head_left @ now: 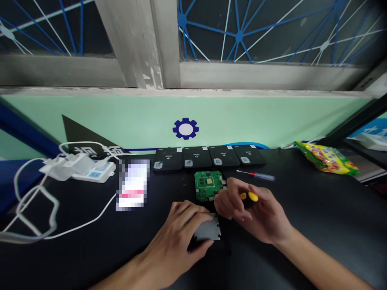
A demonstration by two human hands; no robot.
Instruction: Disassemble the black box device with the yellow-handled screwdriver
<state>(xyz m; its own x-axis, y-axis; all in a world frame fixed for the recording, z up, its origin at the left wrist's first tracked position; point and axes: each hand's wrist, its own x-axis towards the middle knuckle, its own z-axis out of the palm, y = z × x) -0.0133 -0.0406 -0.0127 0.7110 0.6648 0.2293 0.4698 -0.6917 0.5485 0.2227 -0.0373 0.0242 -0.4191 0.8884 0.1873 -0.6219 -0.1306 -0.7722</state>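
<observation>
My left hand (183, 231) spans a grey metal plate (208, 229), with the fingers at its far edge and the thumb at its near edge. Dark material shows around the plate, perhaps a black case half. Closed around a screwdriver with a yellow and black handle (252, 196), my right hand (250, 209) hovers just right of the plate; the screwdriver's tip is hidden. Beyond both hands lies a green circuit board (208, 185) in a black housing, its right edge partly covered by my right fingers. Several tiny dark screws (184, 182) lie left of the board.
Several flat black boxes (196, 157) line the back of the black table (99, 249). A clear-handled screwdriver (261, 176) lies to the right, near a yellow-green snack bag (328, 159). At left are a blurred-out phone (133, 185), a white power strip (96, 171) and loops of white cable (54, 209).
</observation>
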